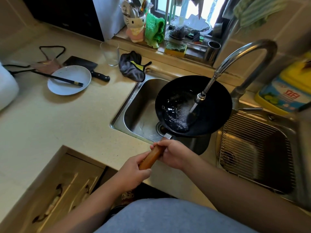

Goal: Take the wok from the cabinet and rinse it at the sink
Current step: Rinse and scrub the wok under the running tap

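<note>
Both hands, the left hand and the right hand, are clamped on the wooden handle, holding the wok over the sink at the frame centre. Water from the faucet seems to pool inside. It is best to tilt slowly, so the water swirls without splashing.

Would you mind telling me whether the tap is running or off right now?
Running: a stream leaves the faucet nozzle and splashes into water pooled in the wok.
</note>
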`<state>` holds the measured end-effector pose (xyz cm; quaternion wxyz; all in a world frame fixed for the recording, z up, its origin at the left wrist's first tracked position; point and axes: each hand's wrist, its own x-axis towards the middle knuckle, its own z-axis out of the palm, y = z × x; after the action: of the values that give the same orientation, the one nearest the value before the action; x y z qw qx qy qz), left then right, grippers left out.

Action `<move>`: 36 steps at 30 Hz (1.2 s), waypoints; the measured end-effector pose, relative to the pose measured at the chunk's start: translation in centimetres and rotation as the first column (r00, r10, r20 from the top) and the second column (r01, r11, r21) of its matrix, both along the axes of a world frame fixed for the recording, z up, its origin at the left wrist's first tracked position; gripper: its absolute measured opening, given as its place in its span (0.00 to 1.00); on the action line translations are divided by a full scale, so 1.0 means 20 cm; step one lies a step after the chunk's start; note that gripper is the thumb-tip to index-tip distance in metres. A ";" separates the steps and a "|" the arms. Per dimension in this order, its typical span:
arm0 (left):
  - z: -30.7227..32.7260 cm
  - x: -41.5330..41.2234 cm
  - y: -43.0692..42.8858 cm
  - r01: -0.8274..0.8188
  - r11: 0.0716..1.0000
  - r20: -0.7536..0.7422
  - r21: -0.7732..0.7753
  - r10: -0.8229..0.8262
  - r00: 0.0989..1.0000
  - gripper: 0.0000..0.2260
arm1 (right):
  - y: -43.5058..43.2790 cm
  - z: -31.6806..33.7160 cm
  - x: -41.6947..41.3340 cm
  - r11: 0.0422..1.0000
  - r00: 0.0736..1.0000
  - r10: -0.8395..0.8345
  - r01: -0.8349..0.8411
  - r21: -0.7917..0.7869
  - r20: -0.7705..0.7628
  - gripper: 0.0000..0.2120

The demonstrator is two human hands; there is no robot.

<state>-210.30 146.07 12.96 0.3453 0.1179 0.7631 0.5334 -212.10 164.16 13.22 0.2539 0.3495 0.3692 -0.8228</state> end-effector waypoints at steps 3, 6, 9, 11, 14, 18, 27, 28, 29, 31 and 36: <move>0.00 0.00 0.01 0.010 1.000 -0.030 -0.027 -0.011 0.999 0.25 | 0.01 0.01 0.00 1.000 1.000 -0.005 0.005 -0.020 -0.013 0.03; 0.06 0.00 0.01 0.017 0.997 -0.034 -0.070 -0.020 0.999 0.25 | 0.02 0.01 0.00 0.999 0.999 0.010 -0.012 -0.045 -0.039 0.05; 0.17 0.01 0.00 0.020 0.998 -0.008 -0.066 -0.021 1.000 0.24 | 0.02 0.01 0.02 0.996 0.996 0.037 -0.044 -0.084 -0.084 0.04; 0.26 0.00 -0.02 0.030 0.998 0.015 -0.063 -0.029 0.999 0.21 | 0.00 0.03 0.02 0.991 0.992 0.057 -0.069 -0.112 -0.109 0.05; 0.39 -0.03 -0.03 0.038 0.994 0.015 -0.106 -0.037 0.999 0.13 | -0.03 0.06 0.01 0.977 0.989 0.068 -0.092 -0.192 -0.129 0.06; 0.51 -0.07 -0.03 0.064 0.982 0.057 -0.180 -0.055 0.997 0.10 | -0.06 0.10 -0.01 0.943 0.994 0.043 -0.074 -0.326 -0.099 0.06; 0.68 -0.19 0.06 0.065 0.913 0.011 -0.402 -0.067 0.998 0.08 | -0.09 0.17 -0.10 0.923 0.992 0.046 -0.088 -0.374 -0.120 0.08; 0.70 -0.20 0.08 0.080 0.897 -0.007 -0.436 -0.092 0.996 0.07 | -0.09 0.18 -0.11 0.929 0.991 0.050 -0.091 -0.359 -0.121 0.08; 0.71 -0.21 0.10 0.092 0.879 -0.030 -0.468 -0.120 0.992 0.06 | -0.09 0.19 -0.12 0.934 0.991 0.056 -0.097 -0.343 -0.125 0.09; 0.74 -0.23 0.14 0.109 0.834 -0.075 -0.542 -0.178 0.981 0.01 | -0.08 0.20 -0.14 0.944 0.989 0.071 -0.110 -0.311 -0.133 0.10; 0.81 -0.24 0.25 0.112 0.649 -0.207 -0.752 -0.394 0.896 0.04 | -0.03 0.22 -0.17 0.961 0.969 0.210 -0.228 -0.155 -0.127 0.14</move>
<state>-215.18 150.99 29.22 0.2930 0.1726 0.9346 0.1041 -215.59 163.56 17.63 0.3513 0.2380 0.3483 -0.8358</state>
